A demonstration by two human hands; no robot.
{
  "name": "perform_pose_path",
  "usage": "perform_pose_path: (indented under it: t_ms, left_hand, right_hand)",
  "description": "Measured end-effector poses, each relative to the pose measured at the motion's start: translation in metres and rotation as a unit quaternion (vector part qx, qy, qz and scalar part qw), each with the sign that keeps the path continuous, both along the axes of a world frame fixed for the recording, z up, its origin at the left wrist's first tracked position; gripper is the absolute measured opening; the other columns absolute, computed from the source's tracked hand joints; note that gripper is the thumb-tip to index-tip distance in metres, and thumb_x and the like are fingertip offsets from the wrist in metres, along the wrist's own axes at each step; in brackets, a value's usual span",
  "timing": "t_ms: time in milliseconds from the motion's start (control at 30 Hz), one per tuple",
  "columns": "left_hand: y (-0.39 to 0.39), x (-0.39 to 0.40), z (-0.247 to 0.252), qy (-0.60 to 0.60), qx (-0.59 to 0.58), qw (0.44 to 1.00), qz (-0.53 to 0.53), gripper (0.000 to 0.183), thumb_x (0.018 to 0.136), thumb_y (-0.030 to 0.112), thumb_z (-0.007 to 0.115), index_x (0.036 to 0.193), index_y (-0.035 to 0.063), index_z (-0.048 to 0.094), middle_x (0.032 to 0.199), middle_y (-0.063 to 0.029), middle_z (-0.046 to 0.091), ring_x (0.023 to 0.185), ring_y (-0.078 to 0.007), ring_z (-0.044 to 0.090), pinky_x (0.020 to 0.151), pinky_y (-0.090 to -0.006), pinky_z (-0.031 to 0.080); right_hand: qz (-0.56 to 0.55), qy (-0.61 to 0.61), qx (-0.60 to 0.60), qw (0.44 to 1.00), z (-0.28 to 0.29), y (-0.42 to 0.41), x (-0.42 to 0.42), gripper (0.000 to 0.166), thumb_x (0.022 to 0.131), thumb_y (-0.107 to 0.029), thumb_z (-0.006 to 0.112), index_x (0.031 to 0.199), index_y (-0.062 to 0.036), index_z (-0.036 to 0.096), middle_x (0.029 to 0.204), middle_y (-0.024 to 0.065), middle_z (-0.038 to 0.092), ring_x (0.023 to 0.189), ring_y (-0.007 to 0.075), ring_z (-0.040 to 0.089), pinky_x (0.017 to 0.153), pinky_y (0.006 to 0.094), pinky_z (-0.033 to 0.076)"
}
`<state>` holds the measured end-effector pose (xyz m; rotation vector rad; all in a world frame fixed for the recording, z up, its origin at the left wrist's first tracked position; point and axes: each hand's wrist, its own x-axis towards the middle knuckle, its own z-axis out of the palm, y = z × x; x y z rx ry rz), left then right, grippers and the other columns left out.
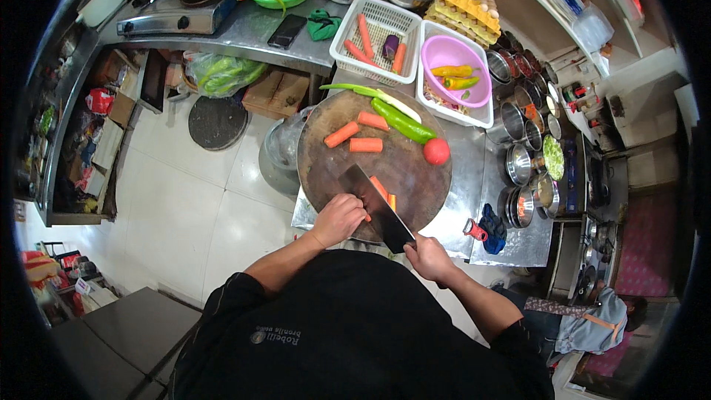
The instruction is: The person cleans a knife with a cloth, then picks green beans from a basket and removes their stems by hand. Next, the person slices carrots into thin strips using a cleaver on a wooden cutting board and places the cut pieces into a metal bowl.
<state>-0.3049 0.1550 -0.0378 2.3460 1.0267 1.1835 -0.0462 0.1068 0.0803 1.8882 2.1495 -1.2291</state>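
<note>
My right hand point(430, 257) grips the handle of a Chinese cleaver point(377, 211), whose broad blade lies across the near part of a round wooden chopping block point(333, 169). Fingers bent, my left hand point(340, 219) rests at the blade's left side on a carrot piece point(367, 217), mostly hidden beneath the fingers. Cut carrot point(380, 187) shows just right of the blade. Farther back on the block are several peeled carrot chunks point(366, 145), a long green pepper point(402, 120), a scallion point(361, 90) and a red tomato point(436, 151).
Behind the block stand a white plastic basket point(335, 47) with carrots and another holding a pink bowl point(485, 80) with peppers. A red peeler point(474, 230) and dark blue cloth point(492, 229) lie on the right. Steel bowls point(519, 164) line the counter. Another person point(591, 322) is at far right.
</note>
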Motion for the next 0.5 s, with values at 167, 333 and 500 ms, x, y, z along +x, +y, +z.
perform_pose_path:
  t_ms: [167,333,500]
  left_hand:
    - [0.002,0.0,0.0,-0.013,-0.002,1.0,-0.001,0.015,0.078,0.007,0.075,0.09,0.0065,0.067,0.096,-0.0077,0.061,0.096,-0.0289,0.061,0.088,-0.0399,0.051]
    - [0.0,0.005,0.016,-0.09,-0.083,0.991,0.043,0.018,0.081,0.006,0.075,0.098,0.0031,0.068,0.102,-0.0115,0.064,0.099,-0.0307,0.062,0.089,-0.04,0.051]
    - [0.029,0.028,0.069,-0.588,-0.494,0.629,-0.125,0.04,0.103,0.021,0.061,0.138,0.0052,0.052,0.129,-0.0081,0.062,0.118,-0.0222,0.06,0.104,-0.0406,0.049]
  right_hand:
    - [-0.072,0.059,0.035,0.995,0.043,0.003,0.006,0.028,0.095,-0.015,0.062,0.111,0.0076,0.062,0.094,0.0285,0.072,0.089,0.0448,0.07,0.078,0.0469,0.056]
    - [-0.133,0.169,0.054,0.975,0.048,0.008,0.036,0.022,0.096,-0.013,0.063,0.106,0.0064,0.062,0.075,0.0164,0.068,0.068,0.0263,0.068,0.066,0.0397,0.055]
    - [-0.162,0.353,-0.102,0.916,0.059,0.018,0.039,0.01,0.102,-0.012,0.056,0.099,-0.0036,0.059,0.062,-0.0019,0.051,0.044,0.0065,0.046,0.042,0.0253,0.037]
